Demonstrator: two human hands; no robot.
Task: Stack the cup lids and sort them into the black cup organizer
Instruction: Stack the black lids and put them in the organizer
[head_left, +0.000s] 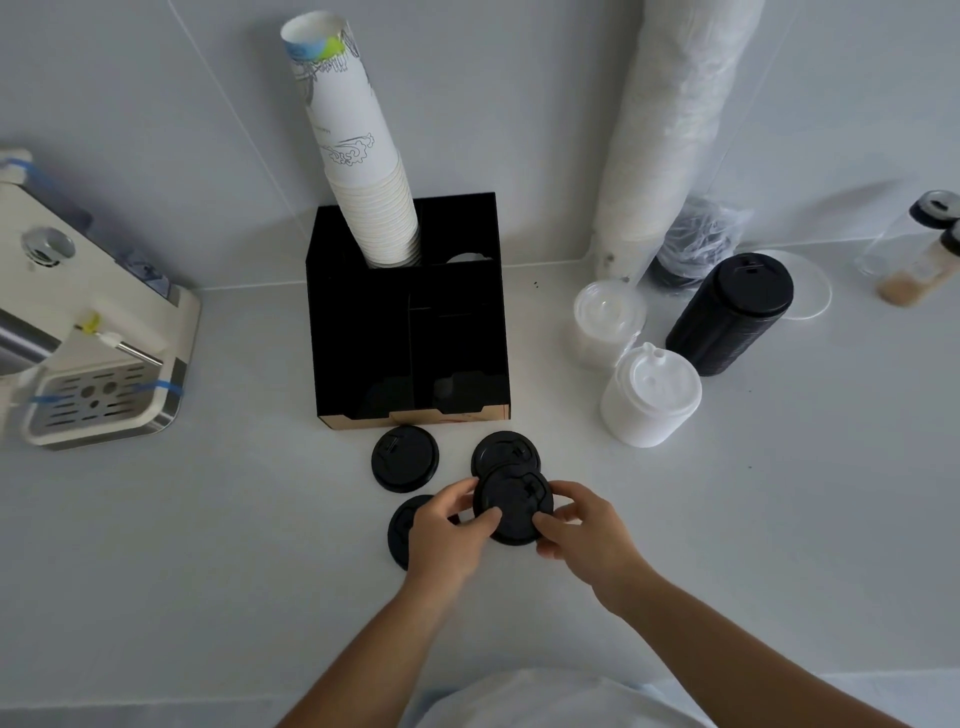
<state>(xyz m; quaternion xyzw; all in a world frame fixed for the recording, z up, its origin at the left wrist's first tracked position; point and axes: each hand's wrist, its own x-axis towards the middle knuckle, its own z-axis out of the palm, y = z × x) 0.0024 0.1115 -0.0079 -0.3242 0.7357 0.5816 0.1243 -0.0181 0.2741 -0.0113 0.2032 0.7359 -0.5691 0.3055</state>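
Both hands hold one black cup lid (511, 506) just above the white counter: my left hand (447, 530) grips its left edge, my right hand (582, 525) its right edge. Three more black lids lie loose on the counter: one (404, 458) in front of the organizer, one (501, 451) partly under the held lid, one (402, 530) partly hidden by my left hand. The black cup organizer (363, 332) stands behind them, with a tall stack of paper cups (363, 171) in its back left compartment.
A cream coffee machine (88, 332) stands at the left. To the right are a stack of white lids (649, 397), a stack of clear lids (608, 322), a tall stack of black lids (730, 314), bagged cup sleeves (670, 119) and small jars (919, 249).
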